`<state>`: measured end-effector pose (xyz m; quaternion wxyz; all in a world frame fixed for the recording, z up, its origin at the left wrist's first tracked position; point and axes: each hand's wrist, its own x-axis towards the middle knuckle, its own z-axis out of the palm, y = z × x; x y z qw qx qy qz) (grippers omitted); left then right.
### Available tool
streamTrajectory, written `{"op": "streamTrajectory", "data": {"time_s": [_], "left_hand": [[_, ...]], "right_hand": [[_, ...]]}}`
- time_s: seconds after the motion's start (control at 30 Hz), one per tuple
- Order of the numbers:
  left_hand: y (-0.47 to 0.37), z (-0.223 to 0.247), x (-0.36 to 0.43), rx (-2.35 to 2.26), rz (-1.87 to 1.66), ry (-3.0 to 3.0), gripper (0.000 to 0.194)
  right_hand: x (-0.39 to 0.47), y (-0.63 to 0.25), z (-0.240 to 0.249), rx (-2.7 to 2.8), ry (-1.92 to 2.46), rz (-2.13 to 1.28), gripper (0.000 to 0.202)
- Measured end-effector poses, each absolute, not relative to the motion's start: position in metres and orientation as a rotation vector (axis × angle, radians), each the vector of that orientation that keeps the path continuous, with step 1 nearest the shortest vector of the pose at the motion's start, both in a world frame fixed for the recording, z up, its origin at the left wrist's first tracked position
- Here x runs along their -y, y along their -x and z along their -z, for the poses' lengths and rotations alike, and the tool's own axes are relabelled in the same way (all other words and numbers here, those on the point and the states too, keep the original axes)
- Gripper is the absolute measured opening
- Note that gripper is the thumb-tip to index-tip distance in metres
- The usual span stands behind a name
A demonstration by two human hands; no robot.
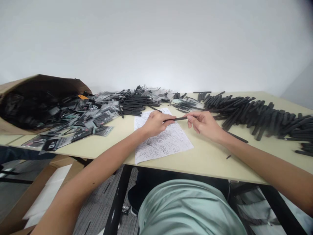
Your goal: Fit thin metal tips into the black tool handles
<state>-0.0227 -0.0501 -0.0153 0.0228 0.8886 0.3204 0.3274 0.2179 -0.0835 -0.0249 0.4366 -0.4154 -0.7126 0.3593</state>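
Slim, dark, rod-shaped stick point(179, 119) lies about level between the hands, just above a white paper sheet covered in dark scribbled marks point(166, 143), near its right edge. Step in hand, as judged: handling this single stick with both hands at once. Next move, also a judgement, calls for the two grips to act together, keeping the slender piece in line. Bare left hand point(156, 123): fingers closed, thumb and forefinger pinching the stick's left end. Bare right hand point(202, 123): forefinger and thumb nearly closed at its right end in a light pinch, remaining fingers loosely curled; exact thumb contact cannot be told. Sheet lies flat on a pale yellow, smooth-topped counter point(207, 163), its lower corner reaching the front edge. Near the right wrist, a loose black rod point(236, 136); nearer the front edge, a small dark fragment point(228, 157). Right of the hands, a long heap of thick black rods point(254, 112). Beyond the sheet, a fanned bunch of thin pale and dark strips point(187, 104); left of that, a cluster of black sticks point(133, 105). Farther left, clear-and-black plastic packets point(105, 118) spread out before a brown cardboard box point(17, 85), its mouth facing them.
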Motion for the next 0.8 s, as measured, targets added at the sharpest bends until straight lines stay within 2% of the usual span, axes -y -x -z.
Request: {"op": "streamTrajectory", "data": {"time_s": [0.1, 0.27, 0.4, 0.47, 0.57, 0.7, 0.8], "left_hand": [[0.024, 0.011, 0.048, -0.998, -0.974, -2.785, 0.020], [0.032, 0.002, 0.038, -0.981, -1.015, -2.788, 0.020], [0.048, -0.003, 0.023, -1.193, -1.121, -2.703, 0.024], [0.062, -0.006, 0.014, -1.356, -1.135, -2.629, 0.019], [0.091, -0.011, -0.002, -1.758, -1.015, -2.518, 0.023], [0.131, -0.017, -0.015, -2.470, -0.760, -2.176, 0.038], [0.154, -0.018, -0.020, -2.731, -0.674, -1.907, 0.047]], "right_hand": [[0.081, -0.220, 0.025, 1.863, 1.075, -0.800, 0.040], [0.080, -0.221, 0.022, 2.212, 1.113, -0.230, 0.031], [0.084, -0.218, 0.021, 2.329, 1.191, 0.000, 0.029], [0.085, -0.217, 0.021, 2.342, 1.240, 0.060, 0.031], [0.082, -0.221, 0.018, 2.332, 1.317, 0.141, 0.033], [0.072, -0.242, 0.005, 2.214, 1.496, 0.299, 0.036], [0.062, -0.271, -0.007, 1.955, 1.706, 0.515, 0.038]]}}
